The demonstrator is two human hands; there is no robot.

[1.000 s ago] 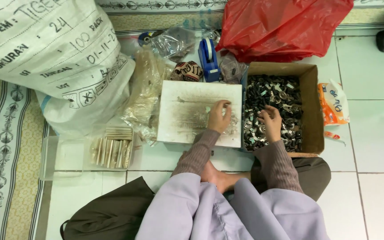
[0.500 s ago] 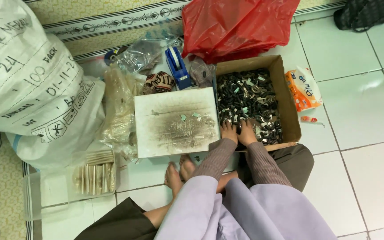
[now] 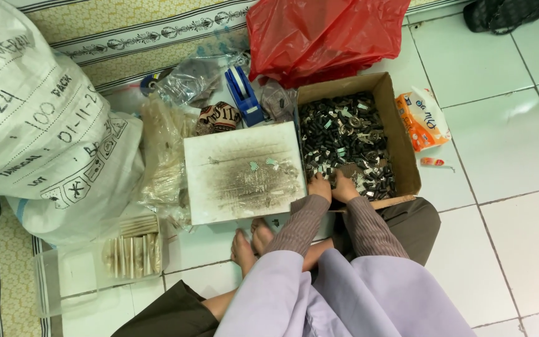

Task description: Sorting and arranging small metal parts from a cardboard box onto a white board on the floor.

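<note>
Head cam looking straight down at someone sitting on the tiled floor (image 3: pixel 506 187). Biggest thing first: a huge white woven sack (image 3: pixel 38 125) fills the 9 to 10 o'clock side, and a crumpled red plastic bag (image 3: pixel 325 34) sits up at 12. Next size down is the open cardboard box (image 3: pixel 407 131), at roughly 1 o'clock from the person's lap, packed with a heap of small dark and silvery metal parts (image 3: pixel 344 137). Its long axis runs from 12 to 6, straight toward the person. Touching its 9 o'clock wall lies a scuffed white board (image 3: pixel 241 171), flat on the floor, with a couple of little pale bits on it.

Both hands are at the box's 6 o'clock end, side by side and nearly touching. The left hand (image 3: pixel 320 187) sits right at the corner where box meets board; the right hand (image 3: pixel 345 186) is further inside the box. Both are palm-down with fingers curled into the parts. Can't tell whether either grip actually has a piece pinched, since the fingertips are buried. So the heap lies dead ahead at 12 o'clock of both hands, while the board is at 9 o'clock, nearer the left hand.

Smaller stuff: a blue tape dispenser (image 3: pixel 242 93) at 11, and an orange and white packet (image 3: pixel 424 117) just outside the box at 3.
</note>
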